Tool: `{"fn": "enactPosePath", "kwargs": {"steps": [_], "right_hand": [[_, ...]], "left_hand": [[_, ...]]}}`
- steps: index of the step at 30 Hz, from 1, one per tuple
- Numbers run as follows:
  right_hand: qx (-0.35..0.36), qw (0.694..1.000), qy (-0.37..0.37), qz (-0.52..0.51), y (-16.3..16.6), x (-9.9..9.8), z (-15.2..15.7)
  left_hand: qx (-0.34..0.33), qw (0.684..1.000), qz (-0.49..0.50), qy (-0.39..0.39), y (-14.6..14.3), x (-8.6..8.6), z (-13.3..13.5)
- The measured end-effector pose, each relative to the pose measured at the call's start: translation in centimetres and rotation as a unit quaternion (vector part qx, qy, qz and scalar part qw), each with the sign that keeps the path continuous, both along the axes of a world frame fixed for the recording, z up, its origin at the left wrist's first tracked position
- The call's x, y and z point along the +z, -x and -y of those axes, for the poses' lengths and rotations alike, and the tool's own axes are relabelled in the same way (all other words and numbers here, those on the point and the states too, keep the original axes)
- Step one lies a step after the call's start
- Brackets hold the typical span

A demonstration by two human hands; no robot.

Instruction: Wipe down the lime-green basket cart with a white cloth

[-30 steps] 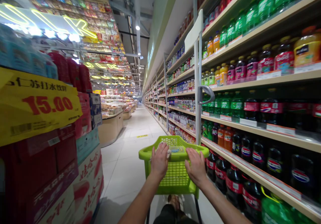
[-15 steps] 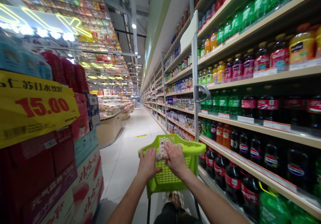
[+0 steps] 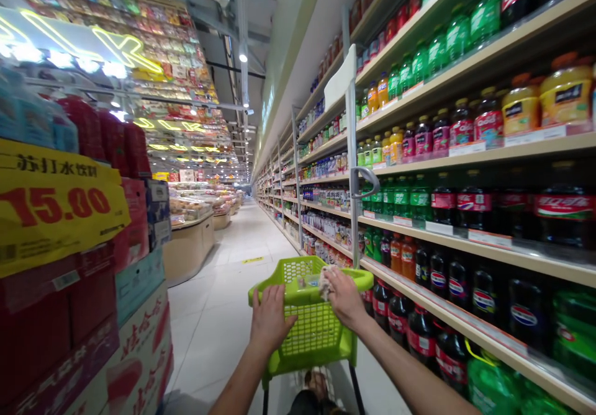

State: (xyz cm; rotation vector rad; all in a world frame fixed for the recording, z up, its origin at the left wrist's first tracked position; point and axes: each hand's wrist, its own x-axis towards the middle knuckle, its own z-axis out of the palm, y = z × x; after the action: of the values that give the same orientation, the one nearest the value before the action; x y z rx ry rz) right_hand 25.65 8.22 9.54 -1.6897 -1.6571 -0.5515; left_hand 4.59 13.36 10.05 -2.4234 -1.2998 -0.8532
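Note:
A lime-green plastic shopping cart (image 3: 310, 334) stands right in front of me, with slatted basket walls and a broad green handle rim. My left hand (image 3: 271, 317) grips the left part of that handle, fingers over the rim and thumb toward the middle. In my right hand (image 3: 345, 296) is a crumpled pale cloth (image 3: 325, 282), pressed onto the right part of the handle. The fingers partly cover the cloth. Between the hands, a small clear panel with a label (image 3: 308, 281) shows on the handle.
Shelves of bottled drinks (image 3: 437, 201) run along the right, close to the cart. A metal post (image 3: 352, 154) with a grey curved handle (image 3: 365, 182) stands there. Stacked cartons (image 3: 139, 340) with a yellow price sign (image 3: 60, 207) rise at left. A tiled aisle (image 3: 233, 278) stretches ahead past display counters (image 3: 190, 247).
My right hand has slid the cloth from the handle's middle to its right part. The left hand stays on the left part. The view has shifted slightly.

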Motion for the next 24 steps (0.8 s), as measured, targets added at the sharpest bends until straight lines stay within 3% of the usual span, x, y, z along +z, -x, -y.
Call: {"fn": "enactPosePath", "kwargs": {"steps": [2,4,7,11,13,20,22,24], "right_hand": [[0.030,0.999,-0.005,0.017,2.7,0.1,-0.5],[0.060,0.997,-0.002,0.042,3.3,0.1,-0.5],[0.067,0.996,0.014,0.054,-0.2,-0.1,0.0],[-0.042,0.999,0.000,-0.018,-6.9,-0.7,0.9],[-0.074,0.996,-0.024,-0.038,-7.8,-1.0,0.9],[0.062,0.995,-0.073,0.029,-0.2,-2.2,-1.2],[0.063,0.995,-0.071,0.040,-0.7,-2.1,-0.9],[0.016,0.998,-0.060,0.018,-3.3,-1.9,-0.3]], "left_hand": [[-0.001,1.000,-0.007,0.002,0.2,0.2,0.1],[-0.003,1.000,-0.014,0.003,0.5,0.3,0.1],[-0.005,1.000,-0.017,0.003,1.0,0.3,0.0],[-0.001,1.000,-0.011,0.004,1.1,0.0,-0.2],[0.005,1.000,-0.010,0.002,0.9,-0.1,-0.2],[0.015,1.000,-0.025,-0.010,0.8,-0.3,-0.1],[0.014,1.000,-0.027,-0.009,0.9,-0.3,-0.2],[0.011,1.000,-0.026,-0.010,1.0,-0.4,-0.2]]}}
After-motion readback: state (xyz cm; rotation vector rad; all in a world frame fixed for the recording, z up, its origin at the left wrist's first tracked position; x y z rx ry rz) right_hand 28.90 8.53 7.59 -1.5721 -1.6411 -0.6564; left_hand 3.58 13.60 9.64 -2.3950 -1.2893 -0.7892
